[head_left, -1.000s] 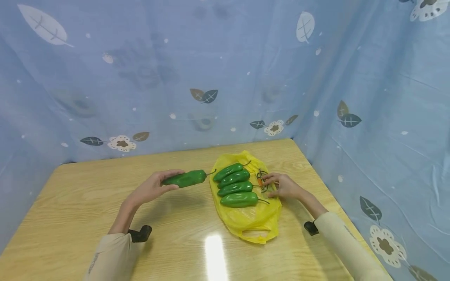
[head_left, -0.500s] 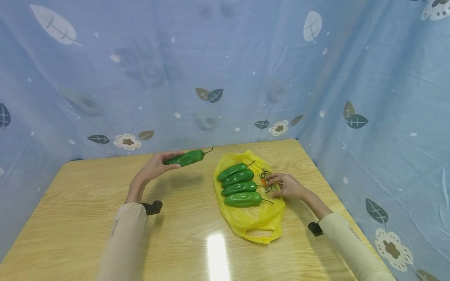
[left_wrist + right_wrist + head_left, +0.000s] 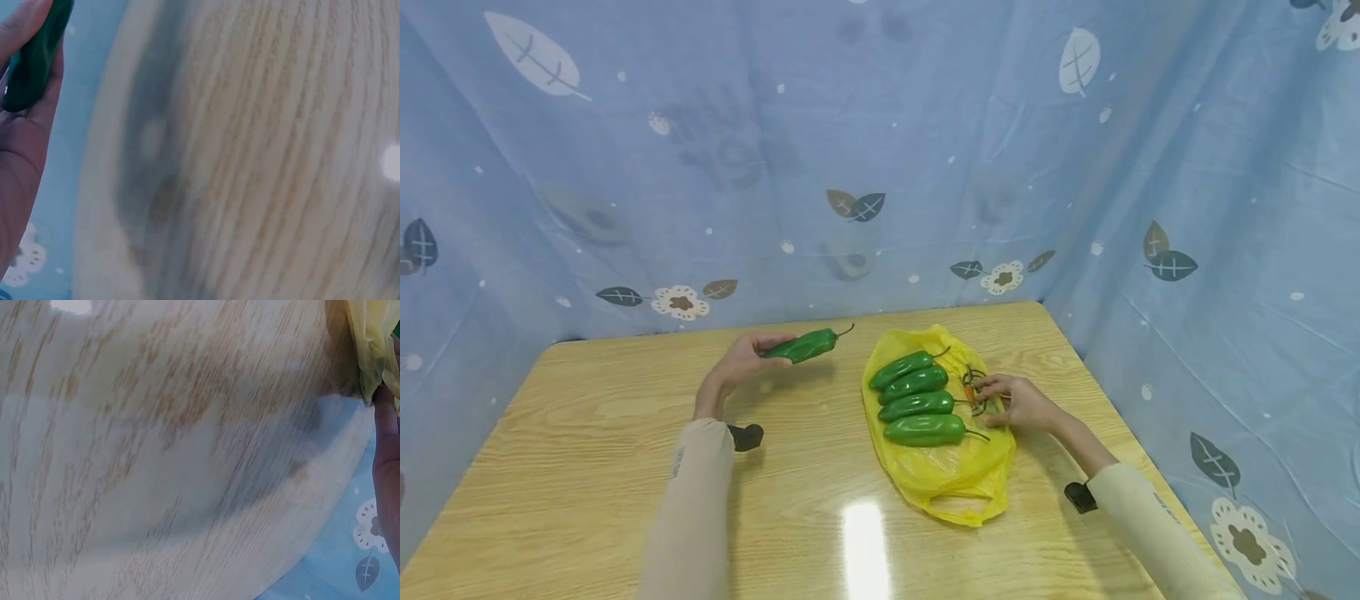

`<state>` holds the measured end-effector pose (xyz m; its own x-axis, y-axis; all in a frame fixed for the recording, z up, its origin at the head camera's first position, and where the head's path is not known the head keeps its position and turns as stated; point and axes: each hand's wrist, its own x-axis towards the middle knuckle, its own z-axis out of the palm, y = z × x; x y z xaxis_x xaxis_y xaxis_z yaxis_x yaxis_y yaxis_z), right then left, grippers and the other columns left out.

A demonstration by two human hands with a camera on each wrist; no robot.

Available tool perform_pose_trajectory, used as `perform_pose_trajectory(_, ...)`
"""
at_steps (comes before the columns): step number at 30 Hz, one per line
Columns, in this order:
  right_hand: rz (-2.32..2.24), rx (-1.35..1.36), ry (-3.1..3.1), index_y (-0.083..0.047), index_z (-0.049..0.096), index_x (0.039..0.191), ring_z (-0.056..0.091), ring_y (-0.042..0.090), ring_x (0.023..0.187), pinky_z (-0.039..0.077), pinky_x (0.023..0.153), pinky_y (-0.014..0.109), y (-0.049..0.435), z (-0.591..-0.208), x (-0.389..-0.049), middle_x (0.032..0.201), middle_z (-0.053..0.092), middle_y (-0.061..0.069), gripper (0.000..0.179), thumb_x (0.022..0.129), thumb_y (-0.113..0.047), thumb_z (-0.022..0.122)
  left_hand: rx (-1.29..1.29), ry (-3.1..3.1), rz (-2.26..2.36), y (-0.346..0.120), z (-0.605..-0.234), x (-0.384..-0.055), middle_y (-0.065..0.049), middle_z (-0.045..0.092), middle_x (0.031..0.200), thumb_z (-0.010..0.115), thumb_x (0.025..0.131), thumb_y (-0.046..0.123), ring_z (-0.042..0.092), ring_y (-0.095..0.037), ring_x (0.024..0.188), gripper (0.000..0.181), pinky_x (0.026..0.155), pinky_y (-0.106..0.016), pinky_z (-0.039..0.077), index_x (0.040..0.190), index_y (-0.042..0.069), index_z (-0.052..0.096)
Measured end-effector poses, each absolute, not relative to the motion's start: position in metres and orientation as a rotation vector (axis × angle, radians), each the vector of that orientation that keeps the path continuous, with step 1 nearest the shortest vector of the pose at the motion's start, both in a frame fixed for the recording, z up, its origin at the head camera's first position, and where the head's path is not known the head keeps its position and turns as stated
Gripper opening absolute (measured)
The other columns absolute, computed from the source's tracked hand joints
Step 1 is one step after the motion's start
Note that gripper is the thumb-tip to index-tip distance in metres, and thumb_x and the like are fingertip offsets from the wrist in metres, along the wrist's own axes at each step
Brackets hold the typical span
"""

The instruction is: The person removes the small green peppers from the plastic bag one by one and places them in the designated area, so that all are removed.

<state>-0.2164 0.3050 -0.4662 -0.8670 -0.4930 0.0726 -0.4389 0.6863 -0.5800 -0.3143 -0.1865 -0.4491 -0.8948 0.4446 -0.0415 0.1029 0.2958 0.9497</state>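
Note:
My left hand (image 3: pixel 743 360) holds a large green pepper (image 3: pixel 805 346) by its blunt end, over the table's back left part, with the stem pointing right. The left wrist view shows the same pepper (image 3: pixel 34 69) at its upper left corner, between thumb and fingers. On a yellow plastic bag (image 3: pixel 955 467) lie several similar green peppers (image 3: pixel 923 430) in a row. Beside their stems is a cluster of small, thin chili peppers (image 3: pixel 970 392), one orange. My right hand (image 3: pixel 1024 402) rests at the bag's right edge, its bent fingers touching these and the thumb apart.
The wooden table (image 3: pixel 625 483) ends at a blue patterned curtain (image 3: pixel 880 150) behind and on both sides. A bright light reflection shows near the front middle. The bag's handle loop (image 3: pixel 962 505) points toward the front. Black wrist cameras (image 3: pixel 1081 497) sit at both sleeves.
My left hand has carried the green pepper toward the back edge, away from the bag, then slightly down. My right hand stays at the bag's edge. The head view has shifted a little.

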Motion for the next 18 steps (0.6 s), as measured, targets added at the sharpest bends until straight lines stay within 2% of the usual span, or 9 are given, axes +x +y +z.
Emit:
perform_pose_trajectory(3,-0.921,-0.781,2.808,-0.003,0.072,0.106,0.047,0.045,0.121,0.048,0.090,0.052,0.304,-0.466,-0.216,0.127,0.058,0.020,0.036,0.073,-0.010,0.084,0.474,2.307,1.592,-0.186,-0.454,-0.313,-0.017,0.045,0.143,0.074,0.085,0.014,0.055,-0.023,0.110,0.059,0.084,-0.024,0.047,0.138,0.002,0.051)
perform_pose_trajectory(7,-0.925,-0.793,2.816,-0.001,0.072,0.107,0.051,0.042,0.117,0.049,0.075,0.038,0.301,-0.465,-0.219,0.127,0.058,0.020,0.037,0.073,-0.009,0.083,0.472,2.325,1.573,-0.189,-0.457,-0.315,-0.018,0.042,0.146,0.075,0.084,0.011,0.051,-0.030,0.117,0.059,0.090,-0.027,0.045,0.137,0.002,0.051)
perform_pose_trajectory(9,-0.922,-0.794,2.821,-0.001,0.072,0.107,0.051,0.041,0.117,0.049,0.074,0.035,0.300,-0.465,-0.220,0.127,0.058,0.020,0.037,0.073,-0.010,0.083,0.463,2.329,1.570,-0.191,-0.461,-0.316,-0.017,0.043,0.146,0.075,0.083,0.009,0.051,-0.030,0.118,0.058,0.091,-0.028,0.044,0.136,0.002,0.053)
perform_pose_trajectory(11,-0.924,-0.801,2.817,-0.001,0.072,0.107,0.051,0.042,0.117,0.049,0.074,0.038,0.300,-0.465,-0.219,0.127,0.058,0.021,0.037,0.073,-0.010,0.083,0.464,2.322,1.571,-0.192,-0.466,-0.317,-0.018,0.043,0.145,0.075,0.083,0.008,0.051,-0.029,0.118,0.058,0.092,-0.027,0.044,0.136,0.002,0.053)
perform_pose_trajectory(15,-0.931,-0.803,2.812,-0.003,0.073,0.106,0.048,0.045,0.121,0.047,0.091,0.051,0.302,-0.467,-0.217,0.126,0.059,0.020,0.035,0.073,-0.009,0.083,0.452,2.276,1.594,-0.191,-0.475,-0.319,-0.020,0.043,0.144,0.074,0.083,0.008,0.052,-0.027,0.117,0.057,0.093,-0.028,0.046,0.135,0.001,0.053)
perform_pose_trajectory(18,-0.929,-0.799,2.815,-0.004,0.073,0.105,0.048,0.044,0.121,0.048,0.090,0.049,0.303,-0.467,-0.217,0.126,0.059,0.019,0.035,0.073,-0.010,0.083,0.457,2.272,1.593,-0.189,-0.478,-0.319,-0.021,0.045,0.143,0.074,0.083,0.006,0.052,-0.029,0.119,0.056,0.096,-0.033,0.046,0.135,0.001,0.053)
